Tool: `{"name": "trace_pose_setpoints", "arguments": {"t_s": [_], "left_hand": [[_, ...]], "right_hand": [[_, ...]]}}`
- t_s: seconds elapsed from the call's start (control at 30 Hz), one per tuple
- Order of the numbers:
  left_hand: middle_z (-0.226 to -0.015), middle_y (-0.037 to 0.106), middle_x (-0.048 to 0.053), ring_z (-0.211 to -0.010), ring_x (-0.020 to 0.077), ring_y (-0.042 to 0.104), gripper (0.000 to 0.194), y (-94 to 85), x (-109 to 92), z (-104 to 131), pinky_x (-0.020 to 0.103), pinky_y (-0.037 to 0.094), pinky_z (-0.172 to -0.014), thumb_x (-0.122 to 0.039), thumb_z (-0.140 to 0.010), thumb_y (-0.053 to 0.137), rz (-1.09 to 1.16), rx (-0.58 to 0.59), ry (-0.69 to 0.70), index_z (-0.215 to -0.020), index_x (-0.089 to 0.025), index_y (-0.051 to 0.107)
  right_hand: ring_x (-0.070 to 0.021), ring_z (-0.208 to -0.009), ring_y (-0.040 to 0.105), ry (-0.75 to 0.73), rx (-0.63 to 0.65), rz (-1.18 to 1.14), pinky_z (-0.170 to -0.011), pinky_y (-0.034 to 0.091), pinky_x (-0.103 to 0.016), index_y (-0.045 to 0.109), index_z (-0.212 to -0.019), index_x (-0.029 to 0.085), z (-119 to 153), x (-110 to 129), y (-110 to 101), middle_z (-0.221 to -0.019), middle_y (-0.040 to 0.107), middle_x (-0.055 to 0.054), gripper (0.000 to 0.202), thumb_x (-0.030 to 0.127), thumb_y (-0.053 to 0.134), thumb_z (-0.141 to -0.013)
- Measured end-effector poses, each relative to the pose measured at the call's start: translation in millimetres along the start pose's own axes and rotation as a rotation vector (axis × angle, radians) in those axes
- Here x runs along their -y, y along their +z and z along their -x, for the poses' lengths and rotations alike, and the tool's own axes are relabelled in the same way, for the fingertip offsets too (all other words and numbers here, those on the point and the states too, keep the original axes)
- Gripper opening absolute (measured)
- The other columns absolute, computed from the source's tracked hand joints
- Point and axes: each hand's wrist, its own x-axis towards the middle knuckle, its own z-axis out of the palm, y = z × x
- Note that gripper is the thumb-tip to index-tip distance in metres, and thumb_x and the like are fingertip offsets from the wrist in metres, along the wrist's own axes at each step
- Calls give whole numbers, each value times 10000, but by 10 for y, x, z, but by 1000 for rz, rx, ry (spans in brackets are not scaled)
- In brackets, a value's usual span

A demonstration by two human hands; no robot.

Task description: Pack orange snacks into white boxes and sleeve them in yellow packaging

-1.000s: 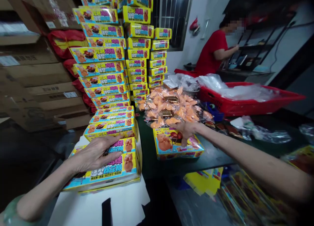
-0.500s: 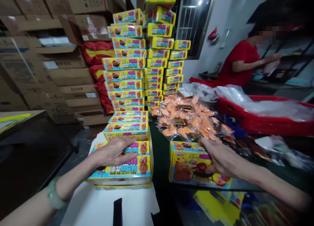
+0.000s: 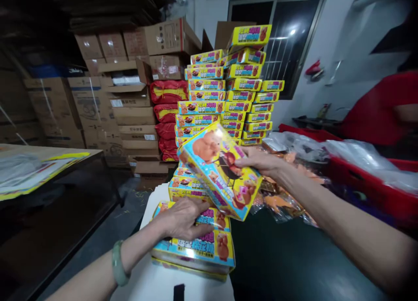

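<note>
My right hand [image 3: 257,161] grips a yellow and blue printed box [image 3: 224,170] by its right edge, raised and tilted in the air above the near boxes. My left hand [image 3: 184,218], with a green bangle at the wrist, lies with fingers apart on top of the near boxes [image 3: 199,244], which rest on a white surface [image 3: 127,290]. More boxes of the same print stand in a row just behind, partly hidden by the raised box. Tall stacks of these boxes [image 3: 205,107] rise further back.
Orange pieces in clear bags [image 3: 277,203] lie right of the stacks. Red crates [image 3: 369,183] with clear plastic bags stand at the right, near a person in red [image 3: 375,112]. Cardboard cartons [image 3: 130,114] fill the back left. A table [image 3: 94,155] with printed sheets stands at the left.
My right hand has lifted its box from the dark surface up and leftward, tilting it. My left hand remains on the near boxes. The view has swung left.
</note>
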Motion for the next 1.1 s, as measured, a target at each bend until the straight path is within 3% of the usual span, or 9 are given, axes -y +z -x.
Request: {"name": "trace_pose_setpoints", "arguments": {"t_s": [0.07, 0.17, 0.3, 0.43, 0.6, 0.77, 0.83, 0.97, 1.1], "left_hand": [[-977, 629, 103, -882, 260, 598, 477, -4, -29, 16, 331, 446, -753, -461, -830, 460, -37, -1, -11, -1214, -179, 479], [-964, 624, 106, -864, 269, 595, 424, -13, -65, 26, 351, 452, -728, -469, -839, 434, -82, 21, -30, -1129, -173, 519], [-982, 609, 119, -890, 285, 586, 408, -19, -89, 37, 376, 457, -739, -462, -851, 407, -89, 52, -38, -1098, -159, 524], [-1037, 578, 136, -926, 295, 569, 497, -9, -87, 60, 397, 460, -752, -469, -850, 404, -77, 59, -39, -1228, -148, 432], [-990, 585, 95, -885, 273, 571, 459, -7, -80, 52, 374, 454, -731, -450, -853, 418, -70, 37, -8, -1224, -180, 426], [-926, 583, 74, -828, 249, 573, 375, 24, -85, 55, 343, 441, -689, -480, -850, 421, -89, 9, -52, -1074, -192, 507], [-944, 573, 72, -812, 233, 569, 423, 37, -93, 69, 330, 436, -678, -521, -846, 418, -86, -17, -55, -1111, -200, 496], [-944, 561, 83, -867, 245, 524, 549, 59, -100, 99, 367, 423, -731, -576, -819, 435, -118, -133, 29, -1218, -200, 460], [-1017, 526, 125, -924, 278, 469, 517, 154, -77, 126, 426, 408, -768, -622, -759, 494, -195, -314, 66, -986, -173, 612]], "right_hand": [[-207, -779, 667, 94, 155, 18, -785, 538, -369, 567, -1112, 142, -305, -70, 45, -961, 691, -91, 638, 256, 781, -521], [-195, -766, 666, 210, 253, 106, -815, 527, -378, 616, -1000, 125, -604, -139, 88, -897, 701, -73, 525, 266, 790, -526], [-170, -707, 659, 264, 272, 195, -782, 536, -342, 638, -931, 111, -788, -120, 115, -822, 704, -57, 485, 297, 804, -515], [-165, -707, 656, 206, 240, 287, -731, 541, -319, 614, -1036, 152, -868, -59, 85, -902, 701, -56, 619, 309, 826, -476], [-197, -764, 654, 155, 146, 569, -704, 527, -306, 599, -1115, 165, -783, 24, 184, -945, 694, -67, 681, 368, 808, -500], [-228, -926, 611, -94, 102, 899, -777, 490, -321, 512, -1239, 170, -614, 64, 379, -1062, 655, -63, 733, 349, 763, -574], [-242, -1000, 574, -183, 44, 1041, -828, 459, -330, 466, -1287, 175, -559, 56, 435, -1138, 617, -71, 777, 365, 751, -590], [-250, -950, 579, -209, -22, 1243, -783, 446, -335, 399, -1338, 220, -429, -20, 588, -1100, 615, -78, 804, 423, 721, -630], [-276, -958, 567, -187, -16, 1502, -776, 426, -351, 436, -1303, 208, -273, -214, 802, -1084, 586, -131, 703, 390, 699, -677]]}}
